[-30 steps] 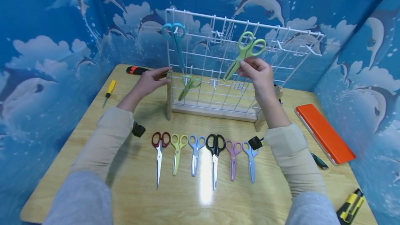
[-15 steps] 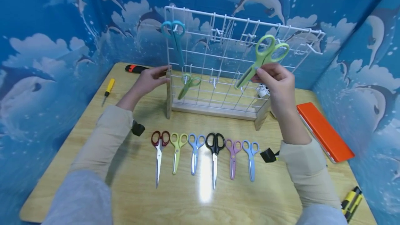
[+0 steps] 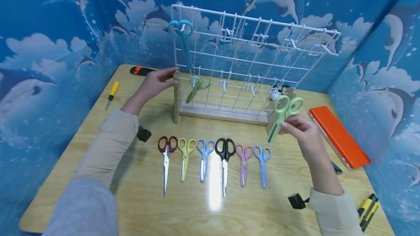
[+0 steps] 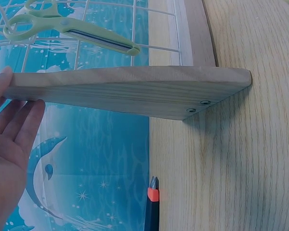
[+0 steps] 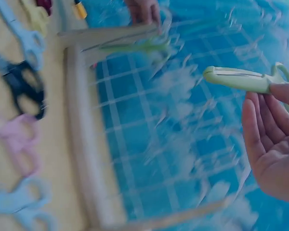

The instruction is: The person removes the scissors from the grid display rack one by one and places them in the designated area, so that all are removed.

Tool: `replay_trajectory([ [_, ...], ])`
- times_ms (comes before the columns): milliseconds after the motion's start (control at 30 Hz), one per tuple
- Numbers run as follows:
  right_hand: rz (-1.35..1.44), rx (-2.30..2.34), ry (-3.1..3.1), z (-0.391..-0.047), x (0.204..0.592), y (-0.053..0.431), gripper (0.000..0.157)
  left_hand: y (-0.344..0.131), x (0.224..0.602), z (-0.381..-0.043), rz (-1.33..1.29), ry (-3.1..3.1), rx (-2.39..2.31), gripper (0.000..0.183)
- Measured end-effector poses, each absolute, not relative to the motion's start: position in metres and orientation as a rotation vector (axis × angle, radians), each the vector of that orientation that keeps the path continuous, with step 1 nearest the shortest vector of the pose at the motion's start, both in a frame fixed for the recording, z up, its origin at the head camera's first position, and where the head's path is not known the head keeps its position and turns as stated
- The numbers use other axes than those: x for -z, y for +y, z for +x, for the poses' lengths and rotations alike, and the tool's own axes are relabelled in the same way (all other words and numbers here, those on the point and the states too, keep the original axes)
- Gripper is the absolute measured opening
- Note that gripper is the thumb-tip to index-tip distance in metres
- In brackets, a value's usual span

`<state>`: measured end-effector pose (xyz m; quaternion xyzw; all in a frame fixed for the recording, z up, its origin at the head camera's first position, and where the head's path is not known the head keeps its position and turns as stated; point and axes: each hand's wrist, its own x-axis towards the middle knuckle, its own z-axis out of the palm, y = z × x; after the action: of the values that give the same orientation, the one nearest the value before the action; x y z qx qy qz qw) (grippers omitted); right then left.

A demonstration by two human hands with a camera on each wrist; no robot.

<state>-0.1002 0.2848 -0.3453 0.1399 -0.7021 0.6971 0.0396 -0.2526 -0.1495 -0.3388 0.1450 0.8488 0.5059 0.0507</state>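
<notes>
My right hand (image 3: 305, 134) pinches light green scissors (image 3: 283, 114) by the blades, handles up, in front of the rack's right end. In the right wrist view their closed blades (image 5: 238, 78) point away from the hand. My left hand (image 3: 157, 84) holds the wooden side board (image 4: 130, 89) of the white wire rack (image 3: 229, 61), thumb on one face and fingers on the other. Teal scissors (image 3: 184, 41) hang from an upper hook at the rack's left. Another light green pair (image 3: 196, 87) hangs below them.
A row of scissors lies on the table before the rack, from a dark red pair (image 3: 166, 156) to a blue pair (image 3: 263, 163). A yellow screwdriver (image 3: 113, 92) lies left, an orange case (image 3: 339, 137) right. Yellow-black tools (image 3: 368, 210) lie near the right edge.
My right hand has moved right and down with the light green scissors, away from the rack's upper hooks. The left hand stays on the side board.
</notes>
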Motion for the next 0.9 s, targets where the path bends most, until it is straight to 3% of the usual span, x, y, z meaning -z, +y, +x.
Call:
replay_trajectory([
  [167,0.199,-2.073,-2.347,-0.108,0.460,0.366,0.024,-0.149,0.340,-0.253,0.451,2.568,-1.553,0.055],
  [267,-0.041,-2.075,-2.372,-0.093,0.483,0.377,0.029,-0.149,0.340,-0.254,0.439,2.570,-1.549,0.055],
  [500,-0.473,-2.060,-2.445,-0.063,0.483,0.374,0.037,-0.149,0.339,-0.254,0.415,2.587,-1.529,0.056],
  [700,-0.728,-1.892,-2.638,-0.050,0.475,0.368,0.054,-0.150,0.339,-0.253,0.426,2.564,-1.550,0.057],
  [900,-0.798,-1.864,-2.687,-0.040,0.458,0.351,0.027,-0.149,0.338,-0.252,0.409,2.574,-1.536,0.055],
])
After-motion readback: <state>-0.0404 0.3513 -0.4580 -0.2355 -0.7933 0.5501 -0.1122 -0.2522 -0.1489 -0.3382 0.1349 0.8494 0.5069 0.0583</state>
